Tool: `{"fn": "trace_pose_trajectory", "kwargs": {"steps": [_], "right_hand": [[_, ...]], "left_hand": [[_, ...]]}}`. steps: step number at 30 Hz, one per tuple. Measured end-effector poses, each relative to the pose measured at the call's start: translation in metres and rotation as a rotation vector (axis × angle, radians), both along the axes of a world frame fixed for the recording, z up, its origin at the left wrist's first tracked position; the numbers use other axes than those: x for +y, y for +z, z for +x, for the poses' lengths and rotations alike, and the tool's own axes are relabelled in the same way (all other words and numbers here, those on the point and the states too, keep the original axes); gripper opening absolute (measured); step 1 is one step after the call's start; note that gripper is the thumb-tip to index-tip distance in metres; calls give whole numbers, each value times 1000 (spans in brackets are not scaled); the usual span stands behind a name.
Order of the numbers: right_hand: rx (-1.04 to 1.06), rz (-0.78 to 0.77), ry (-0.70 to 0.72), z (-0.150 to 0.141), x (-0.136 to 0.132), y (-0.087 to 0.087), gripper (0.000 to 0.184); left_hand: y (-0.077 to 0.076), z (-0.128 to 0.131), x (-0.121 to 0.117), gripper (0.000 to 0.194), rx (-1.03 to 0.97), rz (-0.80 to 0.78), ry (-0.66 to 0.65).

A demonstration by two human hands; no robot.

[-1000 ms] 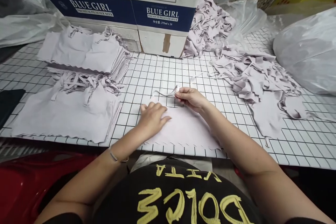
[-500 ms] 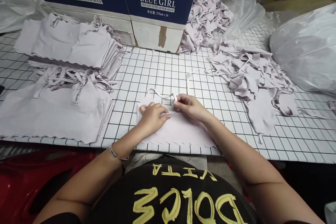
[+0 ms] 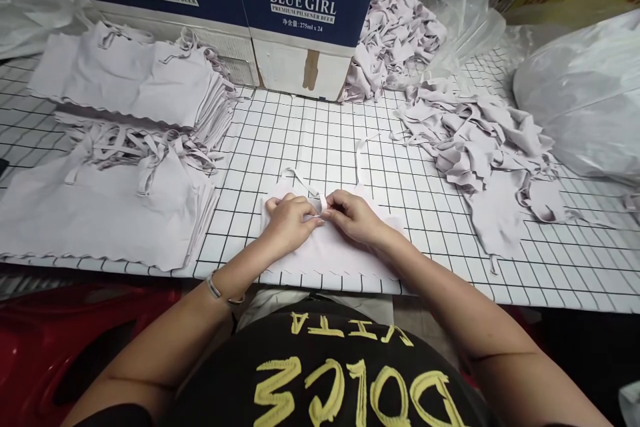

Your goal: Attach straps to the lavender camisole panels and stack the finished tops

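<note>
A pale lilac strappy top (image 3: 340, 253) lies flat near the table's front edge. My left hand (image 3: 290, 220) rests on its left side, thumb and forefinger pinching the fabric at the upper edge. One thin strap (image 3: 301, 180) loops up from the top's left corner and runs to my right hand (image 3: 353, 213), whose fingers are closed on it. My fingertips almost meet at the middle of the upper edge; what lies exactly between them is partly hidden. A second strap (image 3: 361, 157) stretches loose on the table beyond my right hand.
Stacked folded tops (image 3: 100, 213) stand at the left, with another pile (image 3: 120, 80) behind. A beer carton (image 3: 300, 67) sits at the back. Loose garments (image 3: 470, 133) lie heaped on the right, near a full plastic bag (image 3: 580, 93). The table (image 3: 280, 127) has a grid-patterned cover.
My right hand has moved left and slightly down, bringing the strap to the fingertips of my left hand. My left hand has stayed almost still.
</note>
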State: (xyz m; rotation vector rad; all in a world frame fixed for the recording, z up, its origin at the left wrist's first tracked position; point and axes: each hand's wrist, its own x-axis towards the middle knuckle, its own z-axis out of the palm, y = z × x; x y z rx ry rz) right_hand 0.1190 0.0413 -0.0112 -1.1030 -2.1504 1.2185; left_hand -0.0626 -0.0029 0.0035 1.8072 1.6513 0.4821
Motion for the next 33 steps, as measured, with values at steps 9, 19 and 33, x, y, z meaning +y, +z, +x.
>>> {"fn": "trace_pose_trajectory", "kwargs": {"steps": [9, 19, 33], "right_hand": [[41, 4, -98, -23, -8, -1, 14], [-352, 519, -7, 49, -45, -1, 46], [-337, 510, 47, 47, -29, 5, 28]], "left_hand": [[3, 0, 2, 30, 43, -70, -35], [8, -86, -39, 49, 303, 67, 2], [16, 72, 85, 35, 185, 159, -64]]}}
